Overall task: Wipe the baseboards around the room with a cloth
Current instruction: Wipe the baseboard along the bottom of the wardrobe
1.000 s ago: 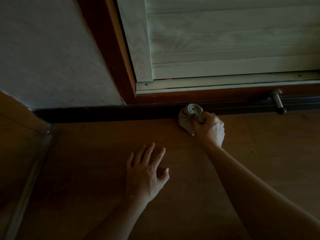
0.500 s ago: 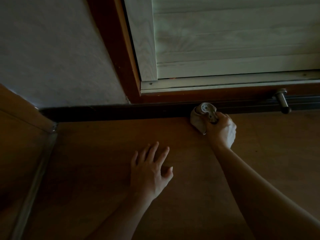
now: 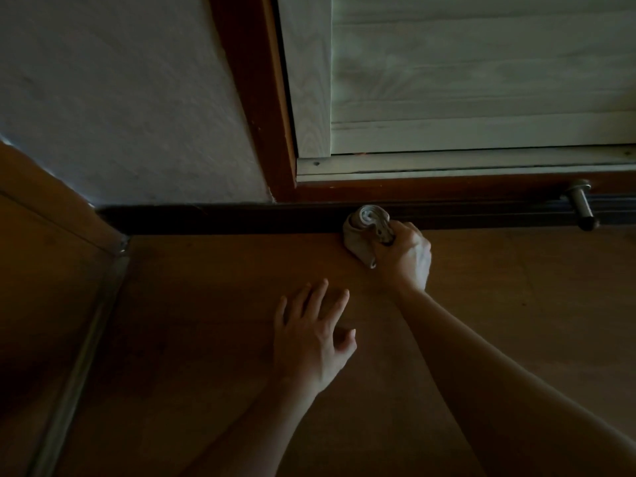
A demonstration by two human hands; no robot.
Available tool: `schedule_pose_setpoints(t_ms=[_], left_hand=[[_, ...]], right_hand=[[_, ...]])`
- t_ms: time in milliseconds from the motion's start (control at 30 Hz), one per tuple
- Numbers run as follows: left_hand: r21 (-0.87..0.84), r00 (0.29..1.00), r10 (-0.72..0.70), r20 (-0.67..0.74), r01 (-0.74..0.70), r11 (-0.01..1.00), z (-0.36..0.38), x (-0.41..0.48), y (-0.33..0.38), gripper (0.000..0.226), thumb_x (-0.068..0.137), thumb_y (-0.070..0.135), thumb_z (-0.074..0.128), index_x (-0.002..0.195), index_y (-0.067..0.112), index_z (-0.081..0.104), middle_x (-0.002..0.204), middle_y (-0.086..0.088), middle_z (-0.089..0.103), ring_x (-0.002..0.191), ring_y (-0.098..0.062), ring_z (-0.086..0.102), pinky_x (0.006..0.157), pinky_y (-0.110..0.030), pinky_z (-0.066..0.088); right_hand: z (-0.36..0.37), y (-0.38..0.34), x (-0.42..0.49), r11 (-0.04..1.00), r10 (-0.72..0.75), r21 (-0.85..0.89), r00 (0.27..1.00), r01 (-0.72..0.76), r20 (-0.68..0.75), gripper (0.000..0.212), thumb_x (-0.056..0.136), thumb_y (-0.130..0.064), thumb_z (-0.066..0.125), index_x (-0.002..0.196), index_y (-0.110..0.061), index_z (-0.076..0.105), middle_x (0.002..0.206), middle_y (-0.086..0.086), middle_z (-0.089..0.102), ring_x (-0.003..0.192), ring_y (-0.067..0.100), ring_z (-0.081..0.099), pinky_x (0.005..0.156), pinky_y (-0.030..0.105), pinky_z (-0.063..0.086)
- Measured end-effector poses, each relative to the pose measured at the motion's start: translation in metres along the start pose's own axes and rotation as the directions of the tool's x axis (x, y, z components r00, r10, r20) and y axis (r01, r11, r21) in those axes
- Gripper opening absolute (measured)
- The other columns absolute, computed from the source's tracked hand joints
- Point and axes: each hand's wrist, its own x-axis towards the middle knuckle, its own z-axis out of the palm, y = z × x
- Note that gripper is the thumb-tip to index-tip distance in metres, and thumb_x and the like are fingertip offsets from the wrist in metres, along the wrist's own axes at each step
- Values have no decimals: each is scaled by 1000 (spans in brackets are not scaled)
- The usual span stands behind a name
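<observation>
Right hand (image 3: 404,258) clenches bunched cloth (image 3: 364,235) against dark baseboard (image 3: 241,220) for scrubbing pressure; left hand (image 3: 311,342) splayed, released, on floor (image 3: 192,304), likely bracing.

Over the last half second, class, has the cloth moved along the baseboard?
Yes. The cloth gripped in the right hand has slid left along the baseboard, away from the metal doorstop and toward the door frame.

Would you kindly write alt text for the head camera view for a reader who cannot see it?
The right hand grips a bunched pale cloth against the dark baseboard. The left hand rests open on the wooden floor; a metal doorstop juts out at right.
</observation>
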Motion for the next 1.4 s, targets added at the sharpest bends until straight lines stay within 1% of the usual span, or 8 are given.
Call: schedule_pose_setpoints(t_ms=[200, 333, 433, 533, 667, 1000, 1267, 1400], left_hand=[[-23, 1000, -24, -9, 23, 999, 0, -1, 5, 67, 90, 72, 27, 153, 49, 24, 166, 6, 21, 150, -21, 21, 123, -50, 12], [-39, 998, -57, -34, 56, 998, -2, 1, 14, 65, 89, 68, 37, 149, 45, 38, 161, 1, 35, 145, -24, 34, 120, -52, 23], [-23, 998, -45, -34, 44, 999, -3, 5, 15, 65, 88, 68, 37, 148, 43, 39, 159, 0, 36, 143, -24, 36, 117, -51, 28], [1, 999, -29, 45, 29, 1000, -11, 5, 15, 67, 91, 71, 33, 153, 47, 23, 165, 4, 19, 149, -19, 21, 121, -46, 21], [-24, 994, -85, 70, 87, 996, -20, 16, 27, 66, 95, 70, 32, 155, 46, 17, 166, 8, 9, 150, -16, 13, 122, -42, 17], [-29, 1000, -27, 15, 28, 999, -2, 20, 79, 62, 97, 62, 36, 154, 38, 31, 164, 3, 25, 149, -16, 26, 121, -46, 22], [-17, 993, 114, -34, -115, 993, -1, 28, 65, 60, 93, 57, 44, 148, 33, 46, 157, -1, 40, 143, -20, 38, 117, -49, 30], [6, 987, 161, 5, -161, 987, -3, 33, 56, 63, 94, 61, 36, 152, 38, 36, 162, 2, 30, 148, -18, 28, 121, -47, 22]], right_hand=[[-6, 0, -4, 998, 46, 33, 999, -46, -3, 27, 88, -35, 63, 100, -12, 69, 97, 3, 64, 87, 24, 62, 73, 44, 53], [2, -19, -8, 992, -55, 116, 995, 46, 79, 68, 72, -67, 39, 95, -9, 69, 92, 2, 62, 77, 18, 59, 60, 38, 51], [0, -14, -2, 993, -55, 112, 997, 48, 60, 79, 65, -75, 33, 92, -11, 70, 90, 2, 63, 72, 17, 56, 57, 36, 49], [-15, 3, 2, 995, 8, 98, 999, -11, 32, 69, 70, -69, 40, 95, -13, 71, 92, 2, 63, 75, 18, 57, 60, 36, 48], [-34, 42, 13, 986, 167, 30, 985, -166, -42, 22, 85, -33, 68, 96, -14, 70, 94, 2, 64, 85, 27, 63, 64, 33, 43], [-49, 57, 28, 996, 83, 23, 996, -84, 23, 23, 84, -34, 71, 99, -17, 71, 97, 1, 65, 85, 24, 63, 65, 42, 55], [-49, 49, 25, 999, 11, 34, 998, -13, 55, 36, 83, -46, 58, 97, -15, 70, 93, 0, 63, 78, 19, 61, 59, 34, 49], [-50, 60, 21, 991, 133, 2, 989, -134, -59, 22, 87, -33, 69, 100, -15, 69, 99, 0, 65, 88, 23, 64, 65, 37, 53]])
